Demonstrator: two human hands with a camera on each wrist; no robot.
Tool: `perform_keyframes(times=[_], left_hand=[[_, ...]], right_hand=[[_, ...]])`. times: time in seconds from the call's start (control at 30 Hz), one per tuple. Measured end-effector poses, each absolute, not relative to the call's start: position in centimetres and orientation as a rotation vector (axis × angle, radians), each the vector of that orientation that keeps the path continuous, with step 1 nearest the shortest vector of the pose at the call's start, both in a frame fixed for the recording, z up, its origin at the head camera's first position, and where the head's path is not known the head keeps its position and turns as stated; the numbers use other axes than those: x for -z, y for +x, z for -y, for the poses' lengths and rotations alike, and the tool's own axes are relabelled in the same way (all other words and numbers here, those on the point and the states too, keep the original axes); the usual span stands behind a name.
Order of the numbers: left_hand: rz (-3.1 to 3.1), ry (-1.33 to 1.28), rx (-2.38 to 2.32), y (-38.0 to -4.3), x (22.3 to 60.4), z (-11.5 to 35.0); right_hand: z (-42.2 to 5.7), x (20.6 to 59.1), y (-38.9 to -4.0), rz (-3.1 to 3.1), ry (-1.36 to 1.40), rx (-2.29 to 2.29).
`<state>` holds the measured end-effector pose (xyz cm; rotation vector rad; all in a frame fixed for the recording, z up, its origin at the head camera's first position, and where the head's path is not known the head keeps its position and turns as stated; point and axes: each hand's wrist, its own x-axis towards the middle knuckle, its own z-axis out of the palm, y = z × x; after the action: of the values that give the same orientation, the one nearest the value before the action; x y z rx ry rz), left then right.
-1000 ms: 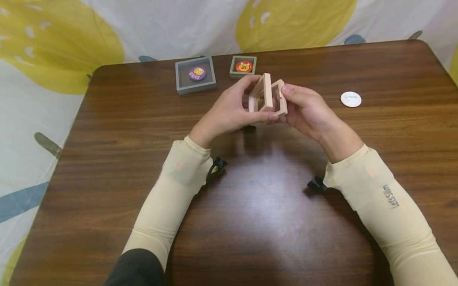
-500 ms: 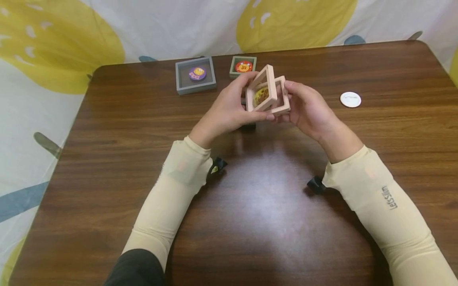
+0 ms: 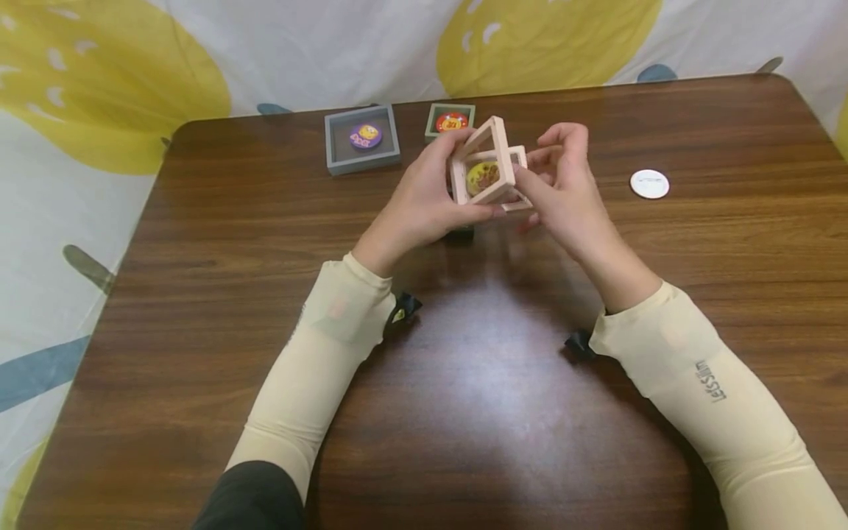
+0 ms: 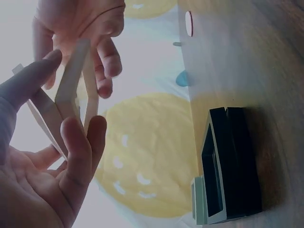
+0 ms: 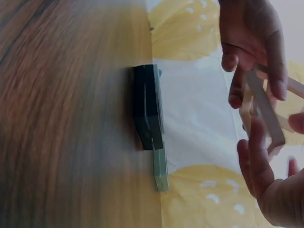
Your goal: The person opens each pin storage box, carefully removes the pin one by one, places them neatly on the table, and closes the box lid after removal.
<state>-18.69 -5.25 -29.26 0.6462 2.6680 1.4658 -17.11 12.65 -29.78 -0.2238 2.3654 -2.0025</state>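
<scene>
My left hand (image 3: 427,195) grips a pale wooden square display frame (image 4: 71,90) from its left side, thumb below and fingers above. The frame is raised over the table, its two halves standing apart at an angle. Inside lies a round yellow and brown badge (image 3: 483,179). My right hand (image 3: 570,184) is at the frame's right side. Its thumb touches the near half's right edge, while the other fingers are loosely bent and spread behind it. In the right wrist view the right fingers (image 5: 259,137) overlap the frame's edge.
At the table's back edge stand a grey display frame (image 3: 361,167) with a purple badge (image 3: 366,135) and a smaller green one (image 3: 430,131) with a red badge (image 3: 453,123). A white round badge (image 3: 650,184) lies to the right. A patterned cloth (image 3: 331,44) hangs behind.
The pale frame has turned to show more of its inside and the yellow badge. My right hand has released the far half, bringing its thumb to the near half and lifting its fingers.
</scene>
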Motion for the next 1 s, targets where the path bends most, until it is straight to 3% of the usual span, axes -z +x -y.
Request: perform_keyframes(times=[0.4,1.0], left_hand=[[-2.674,0.672,-1.432,-18.76,29.53,4.91],[-2.704,0.673,-1.352,-18.77,29.91,4.57]], right_hand=[[-12.94,30.20,-17.33,-2.562,-0.301,1.579],[-12.85,30.38,-17.51,-2.594,-0.233,1.567]])
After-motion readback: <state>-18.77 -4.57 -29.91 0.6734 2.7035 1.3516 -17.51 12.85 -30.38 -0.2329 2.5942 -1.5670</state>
